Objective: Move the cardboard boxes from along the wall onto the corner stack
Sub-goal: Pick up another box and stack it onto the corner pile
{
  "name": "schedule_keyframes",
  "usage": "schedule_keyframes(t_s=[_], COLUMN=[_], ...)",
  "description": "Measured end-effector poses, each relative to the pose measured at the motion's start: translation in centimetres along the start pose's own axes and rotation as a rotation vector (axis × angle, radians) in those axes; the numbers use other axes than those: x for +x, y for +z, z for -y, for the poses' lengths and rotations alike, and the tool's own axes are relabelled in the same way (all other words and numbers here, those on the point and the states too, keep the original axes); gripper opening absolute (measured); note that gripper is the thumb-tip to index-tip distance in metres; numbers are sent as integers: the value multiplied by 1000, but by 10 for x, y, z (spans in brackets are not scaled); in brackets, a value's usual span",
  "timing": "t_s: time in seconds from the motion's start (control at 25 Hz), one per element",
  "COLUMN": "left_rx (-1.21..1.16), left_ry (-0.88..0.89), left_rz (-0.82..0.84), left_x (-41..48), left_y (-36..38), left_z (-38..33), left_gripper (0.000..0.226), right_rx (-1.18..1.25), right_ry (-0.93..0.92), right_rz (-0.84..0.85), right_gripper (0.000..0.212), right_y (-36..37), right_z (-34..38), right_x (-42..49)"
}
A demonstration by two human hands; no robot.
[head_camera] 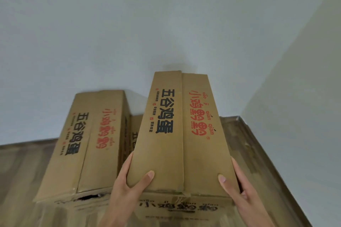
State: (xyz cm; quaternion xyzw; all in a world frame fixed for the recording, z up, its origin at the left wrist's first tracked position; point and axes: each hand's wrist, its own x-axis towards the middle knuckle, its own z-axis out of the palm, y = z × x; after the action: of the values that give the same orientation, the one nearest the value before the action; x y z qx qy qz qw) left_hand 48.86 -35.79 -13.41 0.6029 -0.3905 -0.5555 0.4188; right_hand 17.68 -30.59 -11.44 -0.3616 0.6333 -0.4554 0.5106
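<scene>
A brown cardboard box point(180, 134) with black and red printed characters is held at its near end between both hands. My left hand point(127, 186) grips its left side with the thumb on top. My right hand point(239, 188) grips its right side the same way. The held box lies on top of another printed box point(177, 208) below it, on the right-hand stack close to the wall corner. A second stack stands to the left, topped by a matching box point(86, 143). A further box point(135, 132) shows in the gap between the stacks.
White walls meet in a corner point(239, 116) at the right behind the boxes. Wood-pattern floor point(258, 162) shows to the right of the stacks and at the left point(20, 167).
</scene>
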Motion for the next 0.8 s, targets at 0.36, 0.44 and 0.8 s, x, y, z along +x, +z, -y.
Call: schedule_keyframes(t_s=[0.36, 0.44, 0.8], left_rx=[-80, -54, 52], left_ry=[-64, -82, -166], left_rz=[-234, -278, -321], left_x=[82, 101, 163], left_y=[-23, -23, -16], left_z=[46, 60, 132], left_gripper=[90, 88, 98], right_rx=[-35, -49, -42], right_ry=[133, 168, 215], right_rz=[237, 280, 269], right_gripper=[76, 80, 86], right_y=[55, 63, 74], right_z=[-43, -57, -138], right_x=[158, 189, 256])
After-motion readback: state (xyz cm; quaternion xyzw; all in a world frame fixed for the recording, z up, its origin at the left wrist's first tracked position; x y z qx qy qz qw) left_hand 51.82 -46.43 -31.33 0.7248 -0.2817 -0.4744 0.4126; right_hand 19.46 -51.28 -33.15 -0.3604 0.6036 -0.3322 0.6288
